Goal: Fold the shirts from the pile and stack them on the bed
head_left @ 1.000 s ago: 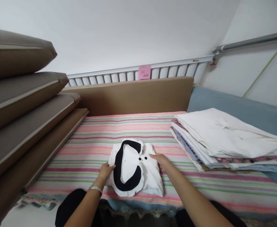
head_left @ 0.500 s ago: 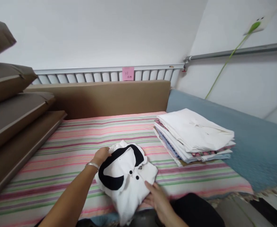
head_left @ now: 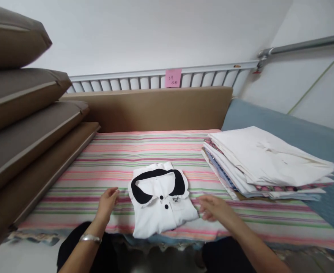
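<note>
A folded white shirt (head_left: pixel 155 218) with a black collar, ruffled edge and black buttons lies flat in front of me, collar away from me. To its left, apart from the cloth, my left hand (head_left: pixel 107 204) hovers with loosely bent fingers and holds nothing; a silver bracelet circles that wrist. My right hand (head_left: pixel 212 207) is open beside the shirt's right edge, and nothing is in it. Whether its fingertips touch the fabric I cannot tell. Under the shirt spreads a striped cloth (head_left: pixel 98 167) in pink, green and white.
A stack of folded clothes (head_left: pixel 269 155), white on top, sits to the right. Several brown cushions (head_left: pixel 27 140) are piled at the left. A long brown cushion (head_left: pixel 155 110) stands along the back, before a white radiator (head_left: pixel 121 84) bearing a pink note (head_left: pixel 173 78).
Both hands have let go of the shirt and moved apart to its sides. The shirt now lies flatter and squarer, its lower part no longer hanging over the front edge. The view has shifted left.
</note>
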`<move>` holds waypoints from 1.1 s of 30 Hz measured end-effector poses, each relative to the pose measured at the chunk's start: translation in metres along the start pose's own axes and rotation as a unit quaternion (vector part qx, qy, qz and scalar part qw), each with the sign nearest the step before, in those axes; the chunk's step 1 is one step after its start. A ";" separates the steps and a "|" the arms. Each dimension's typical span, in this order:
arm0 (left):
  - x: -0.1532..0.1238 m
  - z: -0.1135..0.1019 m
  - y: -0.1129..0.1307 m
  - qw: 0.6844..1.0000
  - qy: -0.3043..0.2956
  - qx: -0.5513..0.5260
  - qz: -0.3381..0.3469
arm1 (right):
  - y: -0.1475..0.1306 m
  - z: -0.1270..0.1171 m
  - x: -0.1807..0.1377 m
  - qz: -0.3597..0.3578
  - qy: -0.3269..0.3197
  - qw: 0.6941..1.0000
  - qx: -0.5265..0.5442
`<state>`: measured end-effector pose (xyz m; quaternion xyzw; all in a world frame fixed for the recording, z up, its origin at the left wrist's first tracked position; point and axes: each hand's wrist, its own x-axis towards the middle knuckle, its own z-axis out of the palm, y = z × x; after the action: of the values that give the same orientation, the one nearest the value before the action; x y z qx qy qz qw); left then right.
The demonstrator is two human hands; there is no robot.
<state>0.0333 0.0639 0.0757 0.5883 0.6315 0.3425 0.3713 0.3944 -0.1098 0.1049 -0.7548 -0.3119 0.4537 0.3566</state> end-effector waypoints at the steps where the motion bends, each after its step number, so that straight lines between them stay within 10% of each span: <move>1: -0.009 -0.004 -0.003 1.000 -0.002 -0.014 -0.013 | -0.008 -0.006 0.008 -0.022 0.022 1.000 -0.003; 19: 0.026 0.070 0.047 0.947 0.001 0.287 0.144 | -0.027 0.030 0.116 -0.320 0.099 0.932 -0.140; 33: 0.015 0.064 0.038 0.962 0.049 0.142 0.227 | -0.039 0.042 0.128 -0.336 0.067 0.918 -0.200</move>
<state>0.1065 0.0812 0.0762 0.7453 0.5409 0.3532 0.1646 0.4004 0.0242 0.0639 -0.6898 -0.6070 0.1836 0.3493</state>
